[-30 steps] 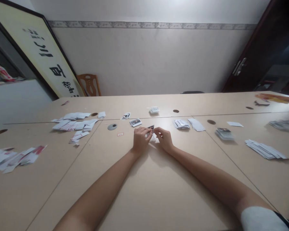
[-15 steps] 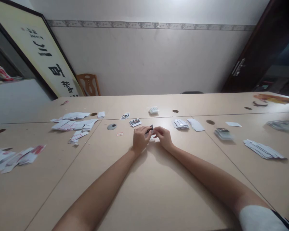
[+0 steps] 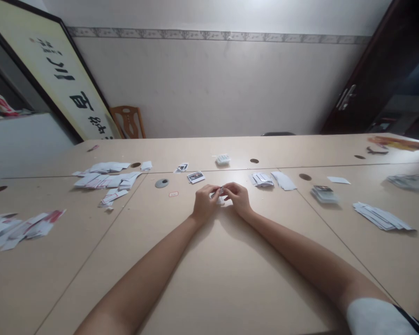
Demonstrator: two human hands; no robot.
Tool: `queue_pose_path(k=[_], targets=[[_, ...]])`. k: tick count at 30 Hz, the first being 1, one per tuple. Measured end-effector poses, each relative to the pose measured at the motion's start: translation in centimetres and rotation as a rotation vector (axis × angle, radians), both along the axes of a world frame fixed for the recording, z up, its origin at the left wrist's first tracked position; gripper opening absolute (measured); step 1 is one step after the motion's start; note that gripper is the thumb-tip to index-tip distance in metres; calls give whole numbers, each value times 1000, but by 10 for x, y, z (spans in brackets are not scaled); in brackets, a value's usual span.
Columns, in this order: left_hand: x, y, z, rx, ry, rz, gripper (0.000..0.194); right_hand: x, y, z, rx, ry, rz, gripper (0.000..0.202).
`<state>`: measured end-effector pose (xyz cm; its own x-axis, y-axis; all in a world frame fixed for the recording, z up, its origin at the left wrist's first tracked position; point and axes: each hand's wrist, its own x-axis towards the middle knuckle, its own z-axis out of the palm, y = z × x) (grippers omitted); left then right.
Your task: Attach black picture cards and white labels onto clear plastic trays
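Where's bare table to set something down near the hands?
Bare table lies between the forearms, toward the camera. Crowded: scattered cards far left, card stacks beyond the right hand, pile at right. Left hand meets it.

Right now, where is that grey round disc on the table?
In the head view, the grey disc lies on the table left of the two hands, between the scattered white cards and the picture card.

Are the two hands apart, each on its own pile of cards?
No: the left hand and right hand meet at the table's middle, pinching one small card between them.
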<state>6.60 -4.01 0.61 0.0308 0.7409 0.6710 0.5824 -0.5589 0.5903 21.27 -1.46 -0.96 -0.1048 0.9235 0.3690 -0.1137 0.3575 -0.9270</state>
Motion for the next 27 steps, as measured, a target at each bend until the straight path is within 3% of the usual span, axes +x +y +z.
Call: queue_pose_path(k=[15,27], targets=[[-2,0,0,-43,-44,-25,16,1,-6,-1,205,-227,-86,17],[-1,0,0,-25,-37,39,14,1,-8,1,227,-260,-97,17]])
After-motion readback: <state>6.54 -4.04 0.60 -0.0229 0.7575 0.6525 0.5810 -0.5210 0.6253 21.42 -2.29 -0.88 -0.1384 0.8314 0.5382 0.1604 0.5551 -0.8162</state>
